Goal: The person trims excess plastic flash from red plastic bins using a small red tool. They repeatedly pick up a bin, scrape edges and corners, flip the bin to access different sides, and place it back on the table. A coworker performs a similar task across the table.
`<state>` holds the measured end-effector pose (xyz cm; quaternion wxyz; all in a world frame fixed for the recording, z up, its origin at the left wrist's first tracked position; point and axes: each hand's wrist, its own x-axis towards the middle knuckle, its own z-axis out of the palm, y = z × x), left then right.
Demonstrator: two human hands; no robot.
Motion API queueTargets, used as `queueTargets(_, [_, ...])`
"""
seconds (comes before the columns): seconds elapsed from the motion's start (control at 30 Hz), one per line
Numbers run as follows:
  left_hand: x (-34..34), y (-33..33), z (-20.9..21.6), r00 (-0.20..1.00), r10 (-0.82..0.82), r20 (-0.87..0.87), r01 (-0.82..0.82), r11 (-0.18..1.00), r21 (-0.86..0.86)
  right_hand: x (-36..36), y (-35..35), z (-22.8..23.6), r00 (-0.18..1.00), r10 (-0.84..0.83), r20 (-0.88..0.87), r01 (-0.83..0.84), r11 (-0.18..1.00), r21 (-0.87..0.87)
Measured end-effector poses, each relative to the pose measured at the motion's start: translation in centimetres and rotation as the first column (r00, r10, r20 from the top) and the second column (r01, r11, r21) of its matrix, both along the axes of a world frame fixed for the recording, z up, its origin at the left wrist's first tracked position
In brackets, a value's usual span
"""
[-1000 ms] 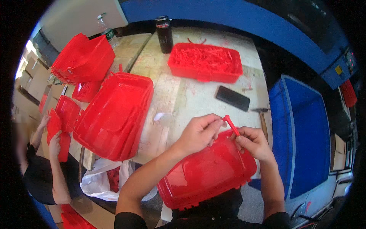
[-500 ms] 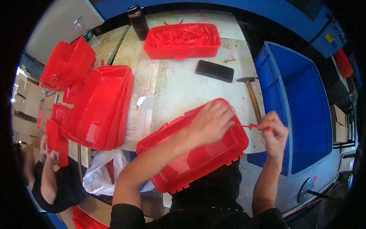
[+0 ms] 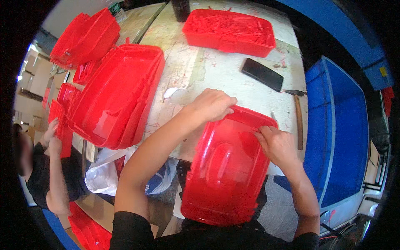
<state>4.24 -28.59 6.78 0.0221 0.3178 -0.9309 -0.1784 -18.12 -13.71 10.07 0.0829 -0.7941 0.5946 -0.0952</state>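
A rectangular red plastic lid point(image 3: 200, 179) with a raised oval in its middle and lugs along its edges tilts over my lap against the table's near edge. Closed fingers of my left hand point(image 3: 214, 104) grip its far left corner. My right hand point(image 3: 277, 143) is curled over the right edge near the far corner, fingertips inside the rim. Any small scrap in its fingers is hidden.
Beyond lie a red bin of plastic strips point(image 3: 227, 43), a black phone point(image 3: 262, 74) and a wooden-handled hammer point(image 3: 298, 121). Stacked red trays point(image 3: 118, 98) stand left, a blue crate point(image 3: 346, 137) right. A co-worker's hands point(image 3: 53, 137) hold a red part at far left.
The lid has turned more lengthwise toward me. My left hand moved from inside it to the far corner; my right hand came in from the right, and its red strip no longer shows.
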Motion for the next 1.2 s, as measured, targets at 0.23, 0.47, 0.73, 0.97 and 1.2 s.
queueTargets(0.23, [0.4,0.9,-0.4,0.994,-0.008,-0.106,0.012,0.999,0.043,3.0,-2.6,-1.6,0.983,-0.026,-0.183,0.022,1.0,-0.022])
queueTargets(0.47, [-0.4,0.3,-0.5,0.995,-0.054,-0.08,0.061,0.995,0.078,3.3,-3.6,-2.6,0.987,-0.002,-0.163,-0.01,0.998,-0.069])
queueTargets(0.73, [-0.8,0.2,-0.6,0.998,-0.037,-0.06,0.041,0.997,0.069,3.7,-3.9,-3.5,0.978,-0.016,-0.208,-0.025,0.981,-0.192])
queueTargets(0.97, [-1.5,-0.1,-0.7,0.997,0.043,-0.06,-0.039,0.997,0.069,3.6,-4.1,-3.9,0.978,-0.048,-0.201,0.004,0.977,-0.213])
queueTargets(1.2, [-1.9,-0.6,-0.4,1.0,0.003,0.029,-0.005,0.997,0.073,4.9,-3.9,-4.1,0.961,-0.096,-0.259,0.029,0.967,-0.252])
